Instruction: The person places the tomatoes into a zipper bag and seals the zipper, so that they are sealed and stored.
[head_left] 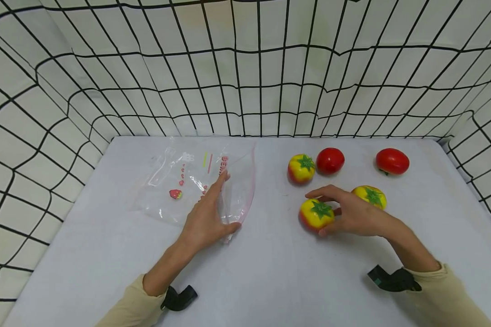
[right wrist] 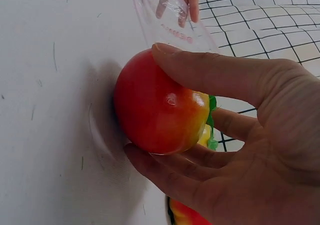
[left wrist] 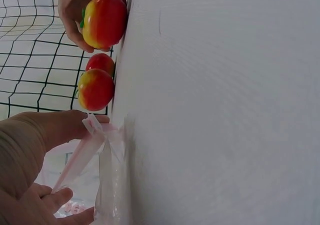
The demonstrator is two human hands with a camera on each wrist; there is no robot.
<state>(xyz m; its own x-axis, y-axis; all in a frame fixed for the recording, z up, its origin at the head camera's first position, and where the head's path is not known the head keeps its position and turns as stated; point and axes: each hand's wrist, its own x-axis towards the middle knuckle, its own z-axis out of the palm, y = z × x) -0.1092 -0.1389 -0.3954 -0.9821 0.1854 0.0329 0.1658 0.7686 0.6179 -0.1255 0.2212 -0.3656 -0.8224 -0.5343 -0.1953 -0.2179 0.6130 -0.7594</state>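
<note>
My right hand grips a yellow-and-red toy tomato with a green star-shaped top, thumb and fingers around its sides. In the right wrist view, the tomato's red underside faces the camera close to the table. My left hand lies spread at the mouth of a clear plastic bag with a pink edge and strawberry prints. Its thumb touches the bag's edge in the left wrist view, with the other fingers apart from it. Another yellow-and-red tomato sits just behind my right hand, partly hidden.
Toward the back of the white table are a yellow-and-red tomato, a red tomato close beside it, and another red tomato farther right. Black wire mesh over pale panels borders the table's back and sides.
</note>
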